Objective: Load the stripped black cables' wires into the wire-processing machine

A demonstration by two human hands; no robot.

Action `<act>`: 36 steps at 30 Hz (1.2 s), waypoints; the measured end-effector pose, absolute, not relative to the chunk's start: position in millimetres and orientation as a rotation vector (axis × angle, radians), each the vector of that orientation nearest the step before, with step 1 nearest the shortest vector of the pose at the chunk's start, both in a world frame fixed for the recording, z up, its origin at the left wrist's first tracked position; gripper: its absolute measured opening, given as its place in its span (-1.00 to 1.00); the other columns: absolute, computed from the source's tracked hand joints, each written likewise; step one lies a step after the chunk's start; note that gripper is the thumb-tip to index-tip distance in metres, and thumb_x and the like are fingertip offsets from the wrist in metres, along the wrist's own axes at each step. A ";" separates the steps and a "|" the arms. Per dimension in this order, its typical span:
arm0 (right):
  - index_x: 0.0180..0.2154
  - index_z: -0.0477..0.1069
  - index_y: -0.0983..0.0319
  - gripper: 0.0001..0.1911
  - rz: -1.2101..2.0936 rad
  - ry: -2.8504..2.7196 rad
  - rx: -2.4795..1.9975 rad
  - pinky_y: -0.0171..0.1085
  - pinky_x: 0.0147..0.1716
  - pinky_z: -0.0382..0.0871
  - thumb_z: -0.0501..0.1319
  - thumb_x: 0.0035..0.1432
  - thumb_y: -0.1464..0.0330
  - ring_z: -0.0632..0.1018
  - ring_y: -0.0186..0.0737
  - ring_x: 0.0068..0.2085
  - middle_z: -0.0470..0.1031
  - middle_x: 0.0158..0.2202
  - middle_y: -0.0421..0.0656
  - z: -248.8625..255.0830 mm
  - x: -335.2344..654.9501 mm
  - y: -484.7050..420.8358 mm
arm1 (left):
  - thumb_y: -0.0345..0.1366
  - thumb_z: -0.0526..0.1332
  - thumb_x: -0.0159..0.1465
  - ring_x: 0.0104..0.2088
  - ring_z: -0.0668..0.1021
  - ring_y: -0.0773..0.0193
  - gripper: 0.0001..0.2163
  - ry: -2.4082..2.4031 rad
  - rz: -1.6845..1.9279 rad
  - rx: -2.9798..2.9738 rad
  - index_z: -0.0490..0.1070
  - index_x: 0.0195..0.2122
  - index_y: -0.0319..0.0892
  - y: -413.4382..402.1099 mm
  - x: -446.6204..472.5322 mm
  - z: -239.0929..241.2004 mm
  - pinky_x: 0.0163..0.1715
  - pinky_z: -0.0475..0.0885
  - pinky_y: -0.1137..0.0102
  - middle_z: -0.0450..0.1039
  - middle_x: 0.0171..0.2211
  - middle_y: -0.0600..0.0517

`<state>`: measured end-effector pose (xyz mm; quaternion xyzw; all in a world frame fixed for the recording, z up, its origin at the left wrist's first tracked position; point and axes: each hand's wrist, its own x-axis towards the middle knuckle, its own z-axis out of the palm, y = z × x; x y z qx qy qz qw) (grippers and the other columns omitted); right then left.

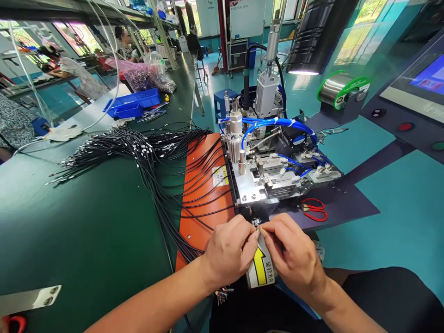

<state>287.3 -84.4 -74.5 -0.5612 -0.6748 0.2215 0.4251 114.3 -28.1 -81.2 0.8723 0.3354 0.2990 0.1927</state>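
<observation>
My left hand (231, 245) and my right hand (294, 252) meet fingertip to fingertip at the front end of the machine. Both are closed in a pinch, and whatever lies between the fingers is too small and covered to name. Just beyond the fingertips is a small shiny metal part (255, 222). Under the hands shows a label with a yellow arrow (260, 268). Left of them, black cables (163, 199) with pale ends run in a thick bundle, and single strands cross an orange cover (194, 185) towards the machine (274, 175).
Red-handled cutters (314, 210) lie right of the machine. A solder wire spool (342, 90), a lamp (308, 37) and a control panel (412, 106) stand farther right. Blue trays (135, 101) sit on the green table (86, 231). Other people are seated at the far left.
</observation>
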 end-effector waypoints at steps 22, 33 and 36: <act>-0.33 0.35 0.26 -0.53 1.550 -0.923 -1.403 -0.36 -0.55 -0.05 0.19 0.29 -0.03 0.13 -0.41 -0.49 0.17 -0.52 -0.27 -71.3 301.9 -85.2 | -0.40 0.13 0.35 -0.41 0.30 0.41 -0.88 0.863 0.891 2.485 0.41 -0.32 -0.28 -27.3 114.9 -82.6 -0.41 0.21 0.48 0.27 -0.41 0.00; -0.31 0.44 0.27 -0.51 1.465 -1.015 -1.505 -0.36 -0.55 -0.01 0.19 0.27 -0.06 0.16 -0.41 -0.52 0.17 -0.59 -0.28 -71.4 301.0 -84.6 | -0.41 0.13 0.35 -0.41 0.30 0.41 -0.89 0.871 0.890 2.487 0.38 -0.33 -0.27 -27.5 114.6 -82.9 -0.42 0.20 0.48 0.28 -0.41 0.01; -0.30 0.44 0.26 -0.51 1.443 -1.014 -1.520 -0.36 -0.55 0.01 0.19 0.27 -0.07 0.17 -0.40 -0.52 0.17 -0.59 -0.28 -72.7 300.2 -84.8 | -0.41 0.14 0.34 -0.41 0.30 0.40 -0.90 0.872 0.890 2.487 0.39 -0.32 -0.27 -27.6 114.3 -83.4 -0.41 0.20 0.46 0.27 -0.40 0.01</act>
